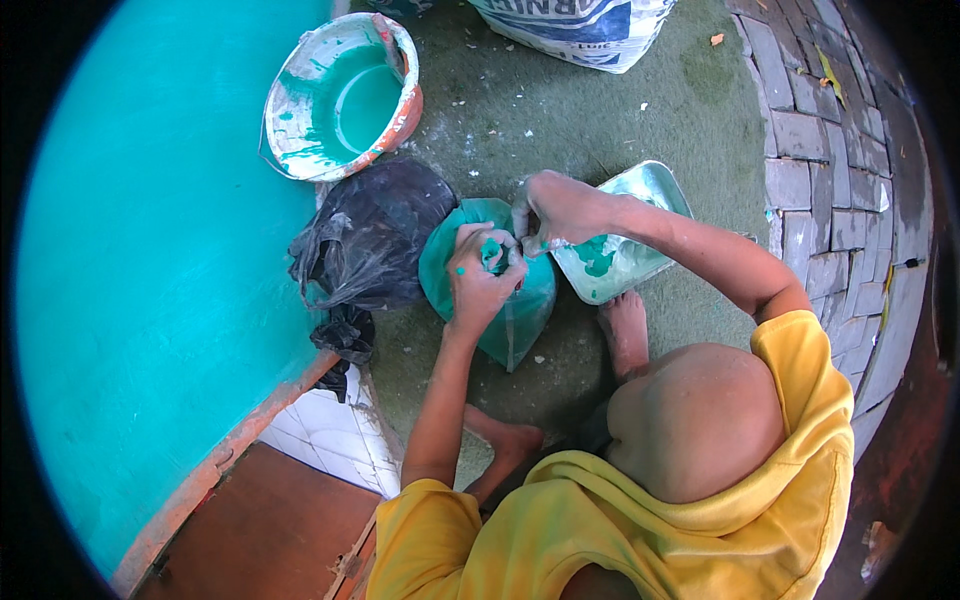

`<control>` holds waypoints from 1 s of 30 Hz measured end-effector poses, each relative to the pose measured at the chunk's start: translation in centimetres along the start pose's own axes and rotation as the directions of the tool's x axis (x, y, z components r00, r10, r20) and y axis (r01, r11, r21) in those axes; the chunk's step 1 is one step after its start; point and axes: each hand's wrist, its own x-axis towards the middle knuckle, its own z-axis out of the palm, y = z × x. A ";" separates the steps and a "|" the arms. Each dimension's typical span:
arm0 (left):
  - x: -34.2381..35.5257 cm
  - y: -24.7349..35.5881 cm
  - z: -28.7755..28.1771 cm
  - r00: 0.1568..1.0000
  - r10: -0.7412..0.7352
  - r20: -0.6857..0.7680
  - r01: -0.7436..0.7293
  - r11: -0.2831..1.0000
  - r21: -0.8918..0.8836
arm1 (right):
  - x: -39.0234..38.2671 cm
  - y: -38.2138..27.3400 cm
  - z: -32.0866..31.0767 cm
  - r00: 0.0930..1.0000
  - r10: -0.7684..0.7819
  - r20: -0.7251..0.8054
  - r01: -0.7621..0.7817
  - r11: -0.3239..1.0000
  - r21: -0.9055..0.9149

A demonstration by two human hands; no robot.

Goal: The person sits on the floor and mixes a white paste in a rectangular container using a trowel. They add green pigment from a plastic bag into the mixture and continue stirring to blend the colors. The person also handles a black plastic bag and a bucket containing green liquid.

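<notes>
On the floor (600,115): bucket (409,112) upper left, black bag (378,225) just below, green bag (515,315) between that and the tray (642,262). Left hand (477,285) clenched round green bag's neck; right hand (563,208) beside it, can't tell if gripping.

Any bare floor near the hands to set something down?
Best: concrete floor between the bucket, white sack and tray; paint-specked. Second: strip between tray and paving, partly under the right forearm. Crowded: by the teal wall, bucket, black bag and green bag sit close; left hand and right hand are at the green bag's neck.
</notes>
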 end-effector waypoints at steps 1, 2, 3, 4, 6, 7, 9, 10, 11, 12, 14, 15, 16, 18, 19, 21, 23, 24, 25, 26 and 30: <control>0.0 0.0 0.0 1.000 -0.007 0.005 0.007 1.000 0.001 | 0.2 0.0 0.1 1.000 -0.003 0.009 0.004 0.999 -0.032; -0.1 -0.1 0.0 1.000 -0.015 0.009 0.015 1.000 0.003 | 0.2 -0.2 0.2 1.000 0.005 -0.021 -0.007 0.998 -0.065; -0.2 -0.2 -0.1 1.000 -0.025 0.013 0.025 1.000 0.006 | 0.2 -0.6 0.5 0.999 0.012 -0.048 -0.016 0.995 -0.096; -0.3 -0.5 -0.2 0.999 -0.050 0.001 0.050 0.999 -0.017 | 0.2 -0.9 0.8 0.997 0.017 -0.075 -0.026 0.992 -0.126; -0.5 -1.0 -0.2 0.995 -0.100 -0.018 0.098 0.993 -0.066 | 0.0 -1.1 1.5 0.982 0.156 -0.110 -0.151 0.987 0.051; -0.5 -1.0 -0.1 0.994 -0.105 -0.032 0.101 0.991 -0.092 | -0.1 -1.1 1.7 0.966 0.227 -0.119 -0.210 0.968 0.140; -0.2 -0.9 0.3 0.993 -0.108 -0.054 0.099 0.984 -0.151 | -0.4 0.8 2.6 0.952 0.292 -0.091 -0.224 0.869 0.440; -0.2 -0.8 0.4 0.982 -0.184 -0.031 0.175 0.965 -0.195 | -0.5 1.4 3.0 0.945 0.319 -0.068 -0.224 0.786 0.577; -0.3 -0.7 0.5 0.966 -0.258 -0.004 0.250 0.939 -0.236 | -0.6 2.0 3.1 0.950 0.308 -0.052 -0.207 0.744 0.636; -0.2 -0.7 0.5 0.944 -0.328 0.022 0.322 0.907 -0.271 | -0.5 2.2 3.0 0.956 0.291 -0.036 -0.187 0.698 0.691; -0.1 -1.0 0.7 0.984 -0.177 -0.027 0.163 0.947 -0.278 | -0.5 2.5 2.3 0.974 0.223 0.030 -0.179 0.687 0.704; -0.2 -1.2 0.7 0.993 -0.103 -0.051 0.084 0.957 -0.278 | -0.4 2.6 1.6 0.981 0.175 0.087 -0.188 0.722 0.666; -0.2 -1.3 0.5 0.996 -0.080 -0.030 0.070 0.967 -0.243 | -0.2 2.6 0.9 0.981 0.129 0.147 -0.193 0.756 0.625; -0.1 -1.2 0.2 0.999 -0.033 0.017 0.036 0.984 -0.177 | 0.2 2.4 -0.2 0.965 0.109 0.240 -0.218 0.840 0.496; 0.1 -0.9 0.2 0.999 -0.027 0.029 0.032 0.984 -0.174 | 0.3 2.2 -0.6 0.952 0.106 0.286 -0.225 0.876 0.427; 0.3 -0.5 0.1 0.999 -0.016 0.052 0.025 0.986 -0.164 | 0.6 1.5 -1.1 0.939 0.144 0.313 -0.254 0.904 0.344; -0.1 -0.6 0.2 0.996 -0.072 0.055 0.079 0.987 -0.139 | 1.0 0.8 -1.0 0.953 0.180 0.245 -0.228 0.956 0.185; -0.3 -0.7 0.2 0.993 -0.102 0.054 0.108 0.986 -0.125 | 1.2 0.2 -0.4 0.969 0.185 0.165 -0.197 0.978 0.061; -0.6 -1.1 0.2 0.994 -0.104 0.013 0.105 0.985 -0.133 | 1.3 -0.3 0.1 0.981 0.177 0.085 -0.172 0.983 -0.066; -1.0 -1.8 0.2 0.994 -0.108 -0.028 0.103 0.985 -0.140 | 1.2 -0.2 0.8 0.984 0.174 0.022 -0.174 0.985 -0.006; -0.7 -1.1 0.5 0.973 -0.231 -0.016 0.219 0.942 -0.255 | -0.2 1.6 3.6 0.937 0.328 -0.117 -0.227 0.830 0.509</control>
